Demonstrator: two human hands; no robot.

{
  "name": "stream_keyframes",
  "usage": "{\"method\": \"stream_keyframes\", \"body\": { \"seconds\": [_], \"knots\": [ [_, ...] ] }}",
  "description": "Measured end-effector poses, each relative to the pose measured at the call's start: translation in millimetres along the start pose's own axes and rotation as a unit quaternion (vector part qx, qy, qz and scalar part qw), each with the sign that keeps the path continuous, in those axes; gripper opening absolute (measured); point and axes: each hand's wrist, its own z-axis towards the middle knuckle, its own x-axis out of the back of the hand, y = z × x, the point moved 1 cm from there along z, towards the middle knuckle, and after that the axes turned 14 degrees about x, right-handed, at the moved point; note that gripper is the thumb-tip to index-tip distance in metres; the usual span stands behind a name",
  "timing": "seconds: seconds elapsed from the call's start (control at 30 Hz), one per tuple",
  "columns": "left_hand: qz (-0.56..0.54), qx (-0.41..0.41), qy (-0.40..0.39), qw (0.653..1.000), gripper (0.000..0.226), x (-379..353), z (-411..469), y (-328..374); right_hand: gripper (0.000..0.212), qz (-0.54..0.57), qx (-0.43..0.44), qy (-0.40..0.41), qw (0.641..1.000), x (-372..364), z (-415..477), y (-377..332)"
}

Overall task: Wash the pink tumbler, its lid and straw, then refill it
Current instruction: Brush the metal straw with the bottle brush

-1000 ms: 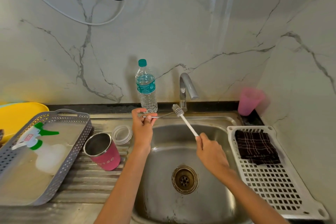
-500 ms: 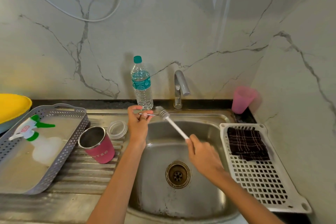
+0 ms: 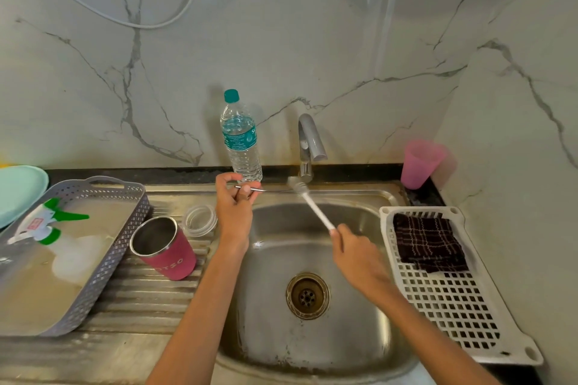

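Our left hand (image 3: 233, 209) is pinching the straw (image 3: 250, 188) at eleven o'clock on the sink (image 3: 344, 337) rim. Our right hand (image 3: 353, 247) is gripping the brush (image 3: 312, 208), bristles at the straw's mouth. The tumbler (image 3: 162, 248) is sitting at nine o'clock. Pushing crooked, we are risking knocking the straw loose.

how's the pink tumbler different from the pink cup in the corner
The pink tumbler is deep pink, opaque, steel inside; the pink cup is pale translucent plastic. The tumbler stands on the drainboard left of the basin; the cup in the back right corner. Both stand open-topped.
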Motion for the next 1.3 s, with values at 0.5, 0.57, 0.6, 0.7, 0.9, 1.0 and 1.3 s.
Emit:
{"method": "stream_keyframes", "body": {
  "seconds": [0.5,0.57,0.6,0.7,0.9,1.0,1.3],
  "knots": [
    [-0.007,-0.002,0.027,1.000,0.029,4.5,3.6,3.5,0.030,0.048,0.015,-0.010,0.999,-8.7,3.1,-20.2],
    [0.008,-0.037,0.031,0.999,0.027,9.3,4.3,10.6,0.031,0.030,-0.048,-0.034,0.998,-3.9,10.7,-3.4],
    [0.025,-0.061,0.035,0.997,0.026,12.3,6.1,14.3,0.031,0.023,-0.059,-0.041,0.997,-3.4,12.4,2.0],
    [0.112,-0.137,0.057,0.983,0.017,19.3,13.0,23.6,0.032,0.040,-0.040,-0.041,0.998,-6.7,14.2,2.5],
    [0.441,-0.272,0.123,0.846,0.028,20.1,25.0,30.3,0.033,0.049,-0.034,-0.055,0.997,-18.3,15.8,3.6],
    [0.553,-0.295,0.093,0.774,0.038,15.3,38.9,28.1,0.034,0.061,-0.039,-0.062,0.995,-21.4,14.1,5.6],
    [0.823,-0.170,0.045,0.540,0.075,-20.2,100.9,-17.4,0.034,0.134,-0.058,-0.054,0.988,-25.3,16.2,11.6]
  ]
}}
